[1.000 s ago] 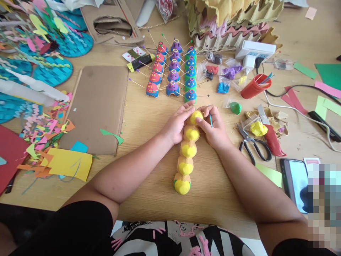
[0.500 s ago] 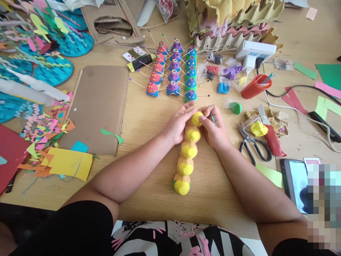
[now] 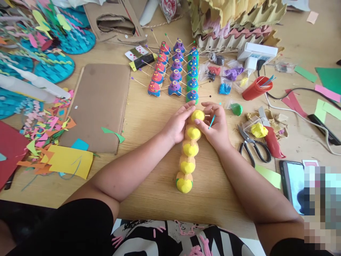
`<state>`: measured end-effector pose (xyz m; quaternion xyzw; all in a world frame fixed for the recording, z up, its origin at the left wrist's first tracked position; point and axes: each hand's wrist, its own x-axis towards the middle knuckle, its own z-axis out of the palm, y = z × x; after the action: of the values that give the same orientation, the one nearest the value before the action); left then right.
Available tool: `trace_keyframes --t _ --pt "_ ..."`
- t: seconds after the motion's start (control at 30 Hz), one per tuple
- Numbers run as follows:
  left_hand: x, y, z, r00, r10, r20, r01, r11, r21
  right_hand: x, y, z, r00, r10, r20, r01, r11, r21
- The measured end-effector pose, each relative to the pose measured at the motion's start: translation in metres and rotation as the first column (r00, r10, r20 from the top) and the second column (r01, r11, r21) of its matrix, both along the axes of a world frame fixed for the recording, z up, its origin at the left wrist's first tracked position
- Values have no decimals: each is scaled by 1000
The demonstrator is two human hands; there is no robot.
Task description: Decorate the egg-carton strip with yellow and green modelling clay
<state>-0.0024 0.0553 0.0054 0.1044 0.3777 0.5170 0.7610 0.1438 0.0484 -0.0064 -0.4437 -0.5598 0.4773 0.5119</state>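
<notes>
An egg-carton strip (image 3: 187,158), its bumps capped in yellow clay and a little green at the near end, lies lengthwise in front of me. My left hand (image 3: 179,123) is closed along the strip's far left side, thumb against the farthest yellow cap (image 3: 198,115). On the other side my right hand (image 3: 217,124) touches that cap with its thumb, while its index finger is lifted. A thin blue stick (image 3: 212,121) is held in the right hand. Just beyond stand rows of painted egg-carton caterpillars in red (image 3: 157,76), purple (image 3: 175,75) and blue-green (image 3: 192,83), with pin-like feelers.
Scissors (image 3: 253,145), bagged yellow clay (image 3: 259,130), a red cup (image 3: 257,88) and a phone (image 3: 294,185) are at the right. Brown cardboard (image 3: 102,106) and paper scraps (image 3: 70,160) lie left. Egg cartons (image 3: 234,21) are stacked at the back beside a power strip (image 3: 257,51).
My right index finger has lifted away from the farthest cap, and the blue stick has tilted the other way. The left hand keeps its place on the strip.
</notes>
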Motion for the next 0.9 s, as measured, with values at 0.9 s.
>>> trace_keyframes --t 0.9 --pt "-6 2 -11 995 89 -55 -67 946 318 12 9 -11 981 98 167 -118 986 118"
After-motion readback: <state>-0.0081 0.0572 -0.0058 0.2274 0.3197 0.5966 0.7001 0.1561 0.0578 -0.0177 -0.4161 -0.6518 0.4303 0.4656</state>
